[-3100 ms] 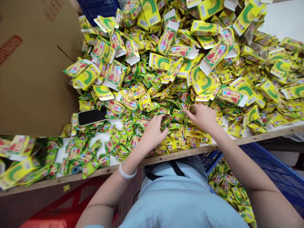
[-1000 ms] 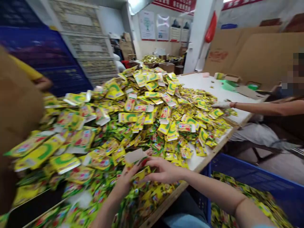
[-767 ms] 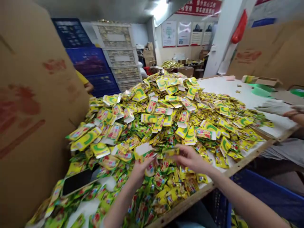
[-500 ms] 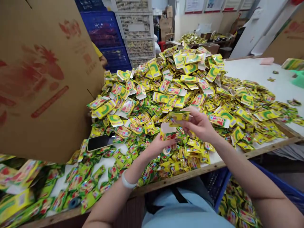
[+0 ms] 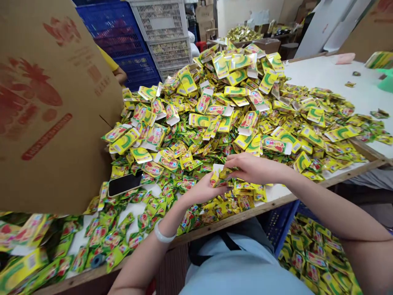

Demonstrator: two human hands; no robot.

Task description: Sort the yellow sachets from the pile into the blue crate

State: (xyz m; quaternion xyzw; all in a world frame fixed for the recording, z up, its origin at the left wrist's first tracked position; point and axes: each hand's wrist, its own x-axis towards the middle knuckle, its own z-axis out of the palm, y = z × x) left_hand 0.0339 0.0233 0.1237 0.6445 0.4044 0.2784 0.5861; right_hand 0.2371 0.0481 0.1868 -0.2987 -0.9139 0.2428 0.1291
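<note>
My left hand (image 5: 204, 189) is closed round a small yellow carton (image 5: 215, 177) whose white flap stands up at the top. Just above it, my right hand (image 5: 245, 168) pinches a yellow-green sachet (image 5: 225, 173) at the carton's open end. How far the sachet sits inside is hidden by my fingers. Around both hands lie loose sachets (image 5: 224, 209), yellow near the table edge and green to the left. Behind them rises a heap of yellow cartons (image 5: 239, 90), several with open white flaps.
A large cardboard box (image 5: 61, 123) blocks the left side, with a phone (image 5: 124, 184) beside it. A wooden rim (image 5: 264, 211) edges the white table. Below stands a blue crate (image 5: 281, 229) of filled cartons. Stacked crates (image 5: 162, 24) and another person's arm (image 5: 118, 73) are behind.
My right hand has come down and left, bringing the sachet from above to the carton's open end. My left hand keeps hold of the carton. The view has shifted slightly.
</note>
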